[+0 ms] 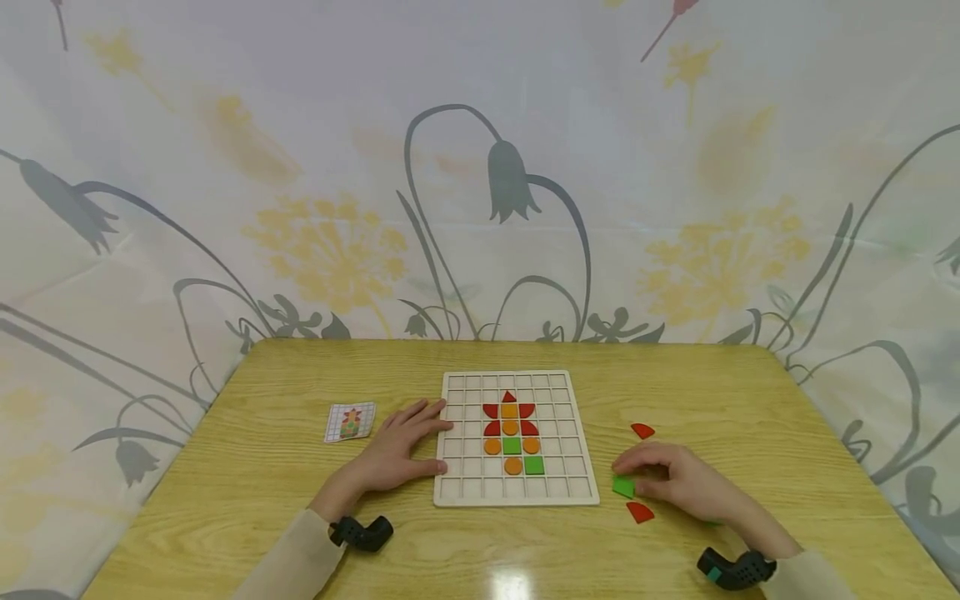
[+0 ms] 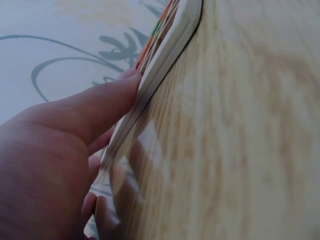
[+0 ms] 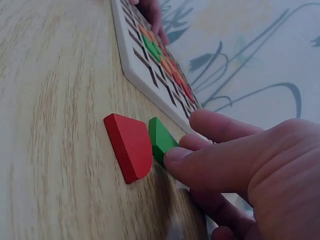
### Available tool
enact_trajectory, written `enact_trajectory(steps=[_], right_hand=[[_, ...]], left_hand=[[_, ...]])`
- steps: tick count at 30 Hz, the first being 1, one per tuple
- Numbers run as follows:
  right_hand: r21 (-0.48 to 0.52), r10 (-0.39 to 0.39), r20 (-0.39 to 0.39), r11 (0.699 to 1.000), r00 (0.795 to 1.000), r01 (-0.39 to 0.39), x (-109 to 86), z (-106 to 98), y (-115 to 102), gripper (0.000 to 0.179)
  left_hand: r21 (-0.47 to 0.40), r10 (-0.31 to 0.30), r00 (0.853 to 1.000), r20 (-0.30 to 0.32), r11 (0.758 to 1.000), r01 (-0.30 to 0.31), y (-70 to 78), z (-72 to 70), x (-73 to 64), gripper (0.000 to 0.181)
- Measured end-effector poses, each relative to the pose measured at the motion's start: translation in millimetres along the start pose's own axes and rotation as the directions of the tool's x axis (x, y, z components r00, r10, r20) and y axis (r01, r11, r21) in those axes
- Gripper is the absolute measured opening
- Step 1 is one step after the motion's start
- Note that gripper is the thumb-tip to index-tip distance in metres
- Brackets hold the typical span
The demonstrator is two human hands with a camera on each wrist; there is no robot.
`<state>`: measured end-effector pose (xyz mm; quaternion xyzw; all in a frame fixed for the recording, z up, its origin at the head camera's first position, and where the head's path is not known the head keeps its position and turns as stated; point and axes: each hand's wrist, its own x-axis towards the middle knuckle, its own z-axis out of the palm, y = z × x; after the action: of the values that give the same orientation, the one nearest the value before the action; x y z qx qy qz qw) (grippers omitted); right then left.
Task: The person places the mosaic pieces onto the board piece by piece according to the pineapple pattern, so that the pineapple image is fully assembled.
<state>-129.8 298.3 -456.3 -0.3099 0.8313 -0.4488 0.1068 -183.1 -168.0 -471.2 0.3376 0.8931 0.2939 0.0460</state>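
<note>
A white grid board (image 1: 465, 492) lies mid-table, with red, orange and green tiles set in its cells. My left hand (image 1: 401, 446) rests at the board's left edge, fingers extended. In the left wrist view its thumb (image 2: 112, 102) touches the rim. Right of the board, my right hand (image 1: 678, 479) pinches a green tile (image 1: 622, 487) between thumb and fingers. The hand partly covers that tile, so its full shape is hidden. Nearer me lies a red quarter-round tile (image 1: 640, 512), beside the green one in the right wrist view. Another red quarter-round tile (image 1: 642, 431) lies beyond the hand.
A small pattern card (image 1: 350, 422) with a coloured figure lies left of the board, beyond the left hand. Something green (image 1: 713, 523) shows beneath the right wrist, mostly hidden. A flower-printed cloth (image 1: 480, 183) hangs behind the wooden table (image 1: 300, 358).
</note>
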Motion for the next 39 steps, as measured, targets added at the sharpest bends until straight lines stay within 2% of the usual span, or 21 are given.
enact_trajectory(steps=[4, 8, 15, 20, 24, 32, 39], right_hand=[[0.036, 0.051, 0.05, 0.998, 0.997, -0.053, 2.1, -1.2, -0.5, 0.026], [0.024, 0.062, 0.044, 0.998, 0.997, -0.063, 3.6, -1.3, -3.1, 0.025], [-0.061, 0.108, -0.034, 0.992, 0.994, -0.11, 4.5, 1.3, -3.2, 0.022], [-0.137, 0.15, -0.072, 0.978, 0.986, -0.159, 6.1, 4.0, -5.8, 0.028], [-0.145, 0.164, -0.096, 0.973, 0.982, -0.177, 8.9, 6.4, -11.0, 0.034], [-0.203, 0.111, -0.179, 0.968, 0.978, -0.148, 17.7, 13.7, -13.6, 0.033], [-0.206, 0.066, -0.222, 0.972, 0.973, -0.113, 36.5, 30.5, -15.9, 0.034]], left_hand=[[-0.001, -0.003, 1.0, 0.003, 1.0, 0.003, 0.0, 0.3, -0.2, 0.061], [0.001, -0.002, 1.0, 0.003, 1.0, 0.002, 0.4, 0.1, -0.1, 0.061], [0.005, -0.003, 1.0, 0.001, 1.0, 0.003, 0.6, -0.3, 1.1, 0.061], [0.003, -0.005, 1.0, 0.005, 1.0, 0.005, 0.8, -0.3, 0.4, 0.061], [-0.008, -0.006, 1.0, 0.007, 1.0, 0.006, 1.1, -0.4, -0.3, 0.061], [-0.01, -0.007, 1.0, 0.007, 1.0, 0.007, 1.4, -0.5, -0.3, 0.06], [-0.016, -0.001, 1.0, 0.007, 1.0, 0.001, 1.2, -0.8, -0.2, 0.06]])
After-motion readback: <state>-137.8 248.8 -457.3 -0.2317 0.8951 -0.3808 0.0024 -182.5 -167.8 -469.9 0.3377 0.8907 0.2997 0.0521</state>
